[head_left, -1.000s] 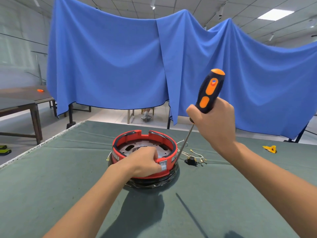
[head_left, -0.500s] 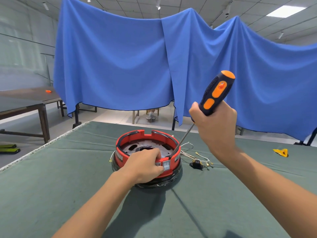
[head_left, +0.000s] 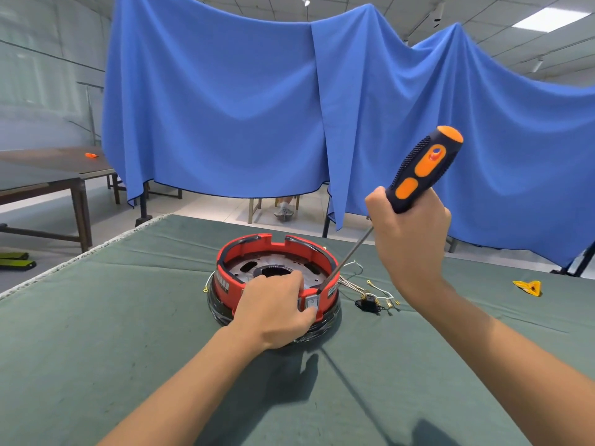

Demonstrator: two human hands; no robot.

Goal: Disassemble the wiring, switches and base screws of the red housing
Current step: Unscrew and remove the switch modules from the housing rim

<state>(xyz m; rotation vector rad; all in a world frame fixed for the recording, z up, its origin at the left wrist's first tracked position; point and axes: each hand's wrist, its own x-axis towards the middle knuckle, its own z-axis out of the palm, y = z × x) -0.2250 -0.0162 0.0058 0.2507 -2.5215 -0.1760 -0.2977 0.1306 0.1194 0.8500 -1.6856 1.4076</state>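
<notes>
1. Blue cloth [head_left: 225, 107] hangs as a backdrop behind the green worktop [head_left: 96, 317]; the red housing [head_left: 277, 249] sits on that worktop near its middle and serves as the landmark.
2. At the housing's near rim the left hand [head_left: 273, 313] grips the wall, fingers curled over the edge and thumb beside the grey rocker switch [head_left: 311, 304] set in the outer face.
3. Up and to the right of the housing, the right hand [head_left: 409, 239] has its fingers clamped round the lower handle of the screwdriver [head_left: 421, 169], whose shaft slants down so the tip meets the rim just above the switch.
4. On the worktop just right of the housing lie loose wires [head_left: 354, 281] and a small black part [head_left: 367, 304]; further right lies a yellow piece [head_left: 528, 287].
5. Risk, as a judgement: the tip works close to the left thumb, so a slip off the plastic could jab it. Levering hard may also crack the rim, or tip the housing if the left grip loosens.
6. Compared with a second ago, the tip has moved from outside the housing's right wall onto the rim by the switch, while the left hand keeps its hold.
</notes>
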